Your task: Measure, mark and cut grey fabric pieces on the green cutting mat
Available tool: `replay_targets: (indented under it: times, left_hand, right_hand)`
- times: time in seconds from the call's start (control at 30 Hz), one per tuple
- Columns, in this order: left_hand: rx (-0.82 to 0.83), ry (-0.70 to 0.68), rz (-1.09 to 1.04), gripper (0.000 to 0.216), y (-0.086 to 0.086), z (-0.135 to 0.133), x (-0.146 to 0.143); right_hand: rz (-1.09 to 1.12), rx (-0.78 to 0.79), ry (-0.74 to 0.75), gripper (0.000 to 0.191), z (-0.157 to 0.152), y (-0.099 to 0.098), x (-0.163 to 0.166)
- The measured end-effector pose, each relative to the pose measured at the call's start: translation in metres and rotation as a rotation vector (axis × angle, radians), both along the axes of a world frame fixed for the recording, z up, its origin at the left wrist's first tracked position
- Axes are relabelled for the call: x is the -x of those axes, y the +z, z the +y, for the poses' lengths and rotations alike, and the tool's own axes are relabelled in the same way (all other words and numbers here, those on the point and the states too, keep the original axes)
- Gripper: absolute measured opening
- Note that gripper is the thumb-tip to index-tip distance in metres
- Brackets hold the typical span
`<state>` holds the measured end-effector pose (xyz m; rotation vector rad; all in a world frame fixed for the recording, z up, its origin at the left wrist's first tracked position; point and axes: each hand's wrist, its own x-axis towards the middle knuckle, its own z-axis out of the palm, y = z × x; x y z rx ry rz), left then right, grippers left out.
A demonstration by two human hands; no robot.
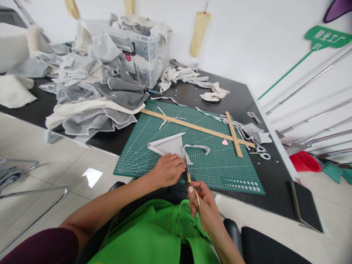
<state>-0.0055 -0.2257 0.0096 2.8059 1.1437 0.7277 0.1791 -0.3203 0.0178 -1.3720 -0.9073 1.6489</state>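
My right hand [202, 200] is closed round the handles of gold-handled scissors [189, 177]. Their blades point away from me and lie along the right edge of a grey piece of fabric [168, 145]. A thin strip [199, 147] curls off to the right from that edge, partly cut away. With its fingers bent, my left hand [171, 169] presses and grips the near edge of the fabric, close beside the blades. Below them lies a green cutting mat [154, 167].
Two wooden rulers [192, 126] cross on the mat, near a pink chalk piece [224, 142]. White scissors [262, 152] and fabric scraps lie right. A fabric heap [96, 95] and a clear plastic box [150, 58] stand left. A phone [306, 205] rests at the table's right corner.
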Motion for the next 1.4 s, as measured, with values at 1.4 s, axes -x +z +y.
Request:
replay_targets:
  times: [1.4]
  left_hand:
    - [0.127,0.208,-0.017,0.026,0.003,0.007,0.011]
  right_hand:
    - [0.025,0.020,0.016,0.041,-0.014,-0.011,-0.013]
